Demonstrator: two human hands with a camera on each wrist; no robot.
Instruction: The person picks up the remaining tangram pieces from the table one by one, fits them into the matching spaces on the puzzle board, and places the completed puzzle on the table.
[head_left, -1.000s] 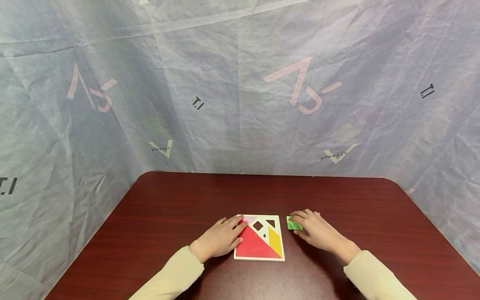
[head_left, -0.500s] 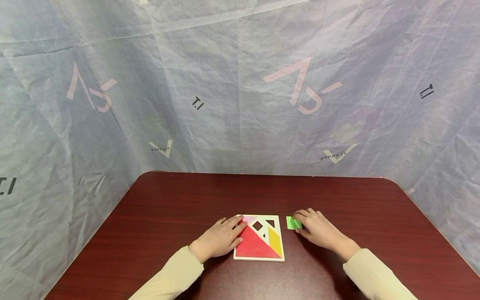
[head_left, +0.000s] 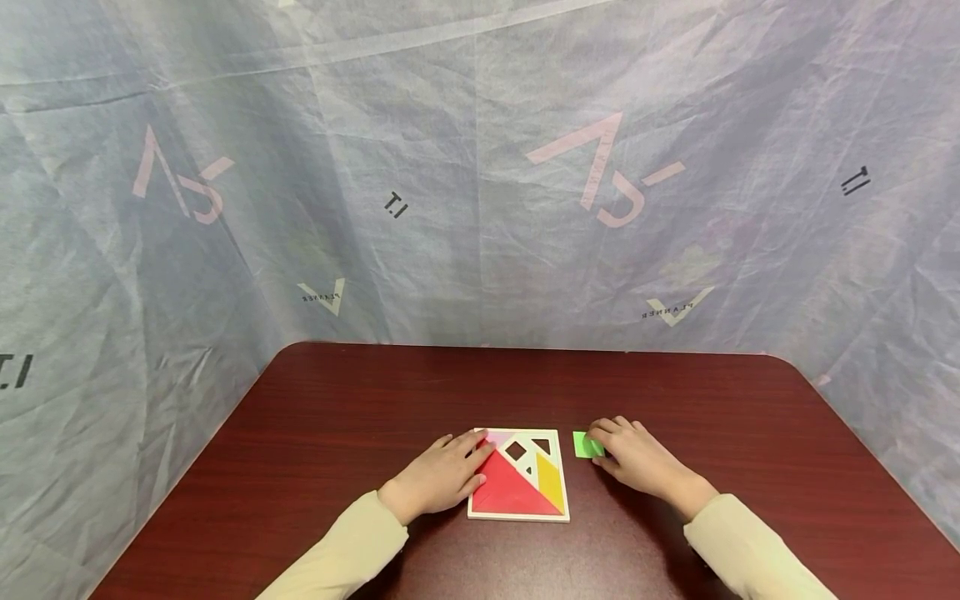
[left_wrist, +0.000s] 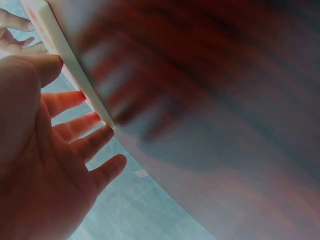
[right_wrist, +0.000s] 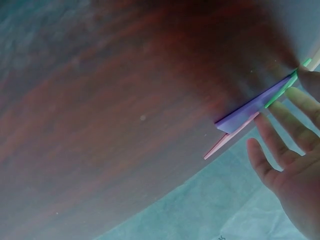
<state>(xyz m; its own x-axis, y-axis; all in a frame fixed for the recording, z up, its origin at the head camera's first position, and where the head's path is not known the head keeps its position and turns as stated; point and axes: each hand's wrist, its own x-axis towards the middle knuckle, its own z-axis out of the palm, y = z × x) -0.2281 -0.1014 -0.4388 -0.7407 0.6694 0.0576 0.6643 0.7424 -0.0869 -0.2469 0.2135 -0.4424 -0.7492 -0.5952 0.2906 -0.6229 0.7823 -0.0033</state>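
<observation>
A square tangram board (head_left: 517, 517) with a white frame lies flat on the table. Red pieces (head_left: 513, 493), a yellow parallelogram (head_left: 551, 483) and a pink piece (head_left: 498, 437) sit in it, beside dark cut-outs. My left hand (head_left: 437, 477) rests on its left side, fingers spread over the edge. To the board's right, my right hand (head_left: 643, 458) touches a green square (head_left: 583, 444) with thumb and fingertips, covering its right part. In the right wrist view, a purple piece (right_wrist: 250, 109) and another pink piece (right_wrist: 220, 146) lie by the fingers; the head view hides them.
The dark red wooden table (head_left: 420, 392) has rounded far corners. A grey printed cloth (head_left: 480, 208) hangs behind it and along both sides.
My right hand has shifted slightly right and away, uncovering more of the green square's near edge; the purple bit beyond the fingers went out of sight. The left hand and board have stayed put.
</observation>
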